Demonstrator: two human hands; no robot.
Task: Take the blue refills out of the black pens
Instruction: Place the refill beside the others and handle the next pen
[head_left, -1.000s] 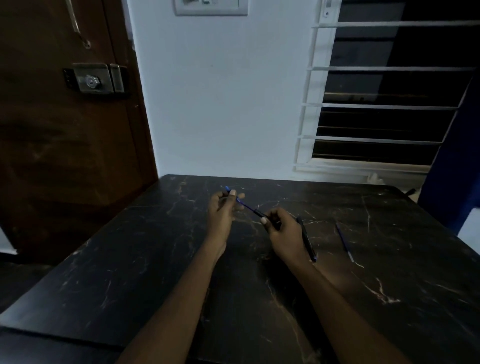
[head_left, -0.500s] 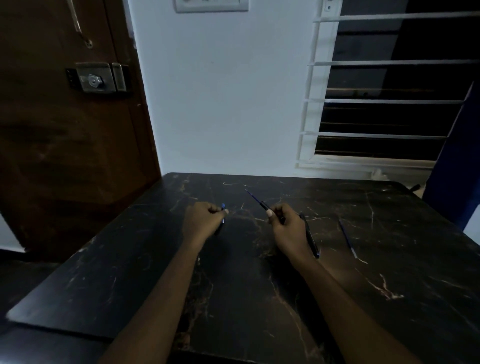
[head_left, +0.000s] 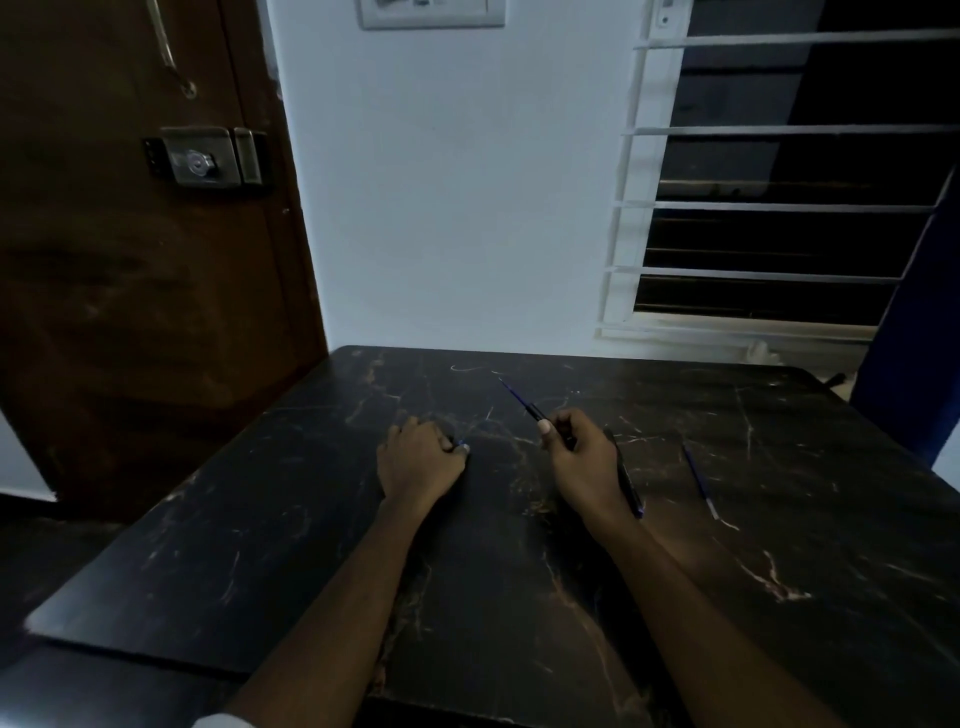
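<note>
My right hand is gripping a black pen, its blue refill jutting toward the far edge of the table. My left hand, curled mid-table, is pinching a small blue piece. A loose refill is lying rightward.

Right hand around black pen.

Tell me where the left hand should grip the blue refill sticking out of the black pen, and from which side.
Pinch the blue refill on its bare length, between its tip and the black pen, coming from the left. It juts thin and straight, away and leftward from the right hand, so probably pull along that line.
</note>
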